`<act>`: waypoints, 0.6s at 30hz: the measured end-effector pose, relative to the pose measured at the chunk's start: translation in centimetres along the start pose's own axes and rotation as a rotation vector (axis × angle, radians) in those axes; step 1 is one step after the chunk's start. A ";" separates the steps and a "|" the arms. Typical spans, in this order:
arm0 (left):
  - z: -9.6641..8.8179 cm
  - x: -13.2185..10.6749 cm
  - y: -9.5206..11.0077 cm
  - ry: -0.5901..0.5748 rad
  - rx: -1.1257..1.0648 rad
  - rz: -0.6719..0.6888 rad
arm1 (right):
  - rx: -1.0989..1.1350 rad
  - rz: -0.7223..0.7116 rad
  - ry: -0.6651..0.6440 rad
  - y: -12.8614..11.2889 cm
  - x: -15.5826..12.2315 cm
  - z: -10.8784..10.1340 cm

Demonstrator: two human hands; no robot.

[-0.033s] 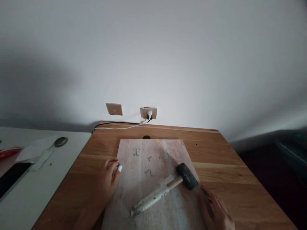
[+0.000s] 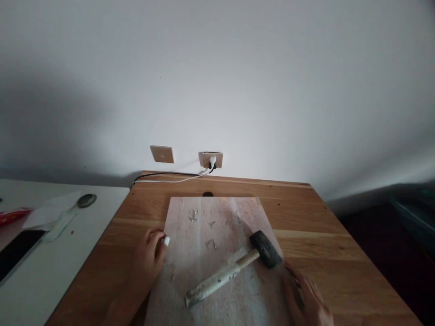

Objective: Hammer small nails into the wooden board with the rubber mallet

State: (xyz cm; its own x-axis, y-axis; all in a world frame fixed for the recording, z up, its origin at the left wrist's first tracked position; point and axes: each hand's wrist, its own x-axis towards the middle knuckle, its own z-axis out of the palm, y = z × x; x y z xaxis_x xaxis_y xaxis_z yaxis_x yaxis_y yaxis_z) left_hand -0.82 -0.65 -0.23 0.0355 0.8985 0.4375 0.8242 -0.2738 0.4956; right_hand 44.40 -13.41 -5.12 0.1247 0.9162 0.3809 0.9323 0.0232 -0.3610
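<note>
My left hand [image 2: 152, 253] is beside the left edge of a pale wooden board [image 2: 176, 267]. Its thumb and curled forefinger come together at a small white piece [image 2: 166, 241], whose kind I cannot make out. A mallet [image 2: 265, 249] with a black head and a worn, pale handle lies slantwise across the board. My right hand [image 2: 306, 299] rests at the board's right edge, just below the mallet head, fingers loosely stretched and holding nothing visible. Several small clear pieces [image 2: 211, 244] and a row of tiny dark dots are on the upper part of the board.
Under the board is a brown wooden table [image 2: 312, 240]. Behind it, cords run to a wall socket [image 2: 211, 160]; a second plate [image 2: 162, 154] is on the wall. At left, a white surface [image 2: 68, 253] carries a dark flat device [image 2: 16, 253], a roll of tape [image 2: 86, 201] and a red packet.
My left hand has drawn back slightly left, its forefinger curling closer to the thumb at the white piece. My right hand, the mallet and the board look unmoved.
</note>
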 end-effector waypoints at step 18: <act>0.2 -0.8 0.2 -0.143 0.022 0.175 | 0.094 0.260 0.054 -3.5 0.9 -0.1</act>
State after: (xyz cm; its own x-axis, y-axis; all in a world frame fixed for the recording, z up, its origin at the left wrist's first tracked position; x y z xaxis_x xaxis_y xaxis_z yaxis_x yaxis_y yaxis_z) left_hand -0.55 -1.40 -0.59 0.2573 0.8781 0.4034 0.8109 -0.4233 0.4041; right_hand 41.24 -12.69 -3.42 0.3757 0.8738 0.3089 0.8312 -0.1702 -0.5293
